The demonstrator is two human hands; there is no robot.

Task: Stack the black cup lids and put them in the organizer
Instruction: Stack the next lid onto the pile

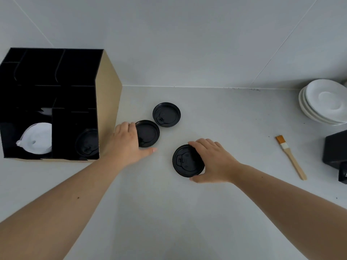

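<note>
Three black cup lids lie on the white counter. My right hand (212, 162) grips the nearest black lid (185, 162) by its right edge, fingers over the top and thumb below. My left hand (129, 142) rests on the left rim of the middle lid (148, 133), fingers curled over it and thumb stretched along the counter. The far lid (166, 114) lies untouched just behind it. The black organizer (108, 94) with tan side stands at the left; its lower right slot holds a black lid (87, 142), its lower left slot white lids (38, 138).
A stack of white saucers (324, 101) sits at the back right by the wall. A wooden brush (290, 156) with orange bristles lies on the counter to the right. A black box-like object (335, 152) stands at the right edge.
</note>
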